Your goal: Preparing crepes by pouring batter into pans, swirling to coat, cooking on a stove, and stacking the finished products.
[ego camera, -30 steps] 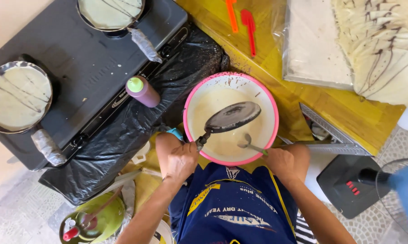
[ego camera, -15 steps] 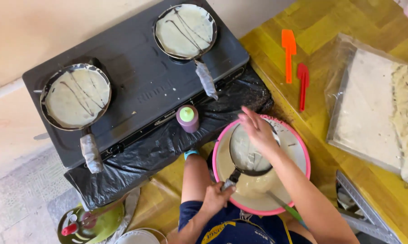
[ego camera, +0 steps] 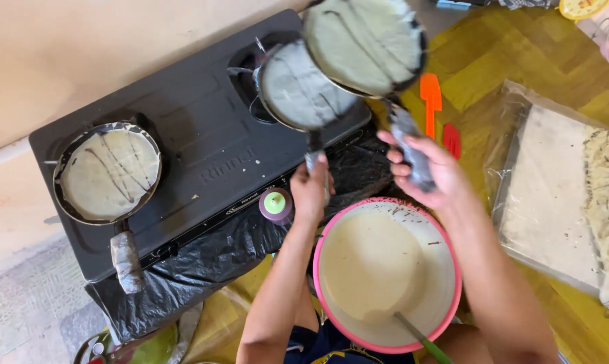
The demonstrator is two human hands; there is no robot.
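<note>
The left hand (ego camera: 311,189) is closed around the wrapped handle of a small pan (ego camera: 303,91) held at the stove's (ego camera: 183,148) right burner, its batter pale with dark streaks. The right hand (ego camera: 426,168) grips the handle of a second pan (ego camera: 364,42), raised, tilted and overlapping the first; its top rim is cut off by the frame. Below, a pink-rimmed batter bowl (ego camera: 453,269) partly hides the forearms.

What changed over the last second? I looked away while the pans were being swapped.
The left hand left the pink basin and now holds a coated pan over the burner. The right hand lifted the other pan off the stove. The far-left pan stayed put.
</note>
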